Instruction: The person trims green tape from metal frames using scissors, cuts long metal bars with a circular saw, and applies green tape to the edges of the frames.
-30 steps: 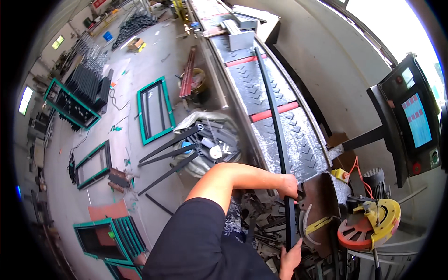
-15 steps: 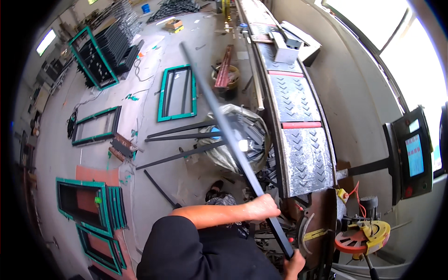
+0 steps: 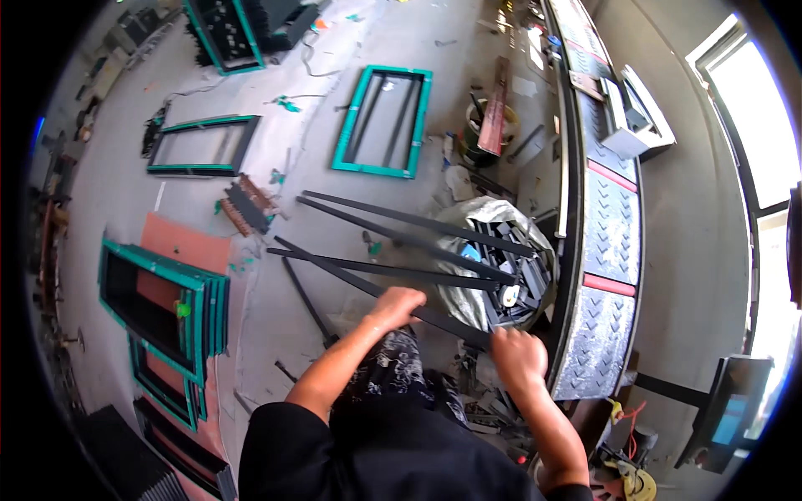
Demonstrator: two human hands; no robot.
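Note:
A long dark metal bar (image 3: 451,323) runs slantwise in front of me, its far end off to the left. My left hand (image 3: 399,307) is closed around its middle part. Near the bar's right end, my right hand (image 3: 520,357) is closed on it too. Just beyond lie several similar dark bars (image 3: 376,269), their right ends resting on a pale woven sack (image 3: 458,302) full of short dark offcuts (image 3: 535,280). The held bar crosses over one of these bars toward its left end; whether they touch, I cannot tell.
A conveyor (image 3: 595,342) with arrow-patterned plates runs along the right, beside a screen on an arm (image 3: 731,417). Green-edged frames lie on the floor (image 3: 341,117) and stack up at left (image 3: 205,317). A bucket (image 3: 501,138) holding reddish strips stands ahead.
The bar has come down from a steep slant pointing away and now lies low, pointing left beside the other bars. Both hands moved with it. My view has shifted left.

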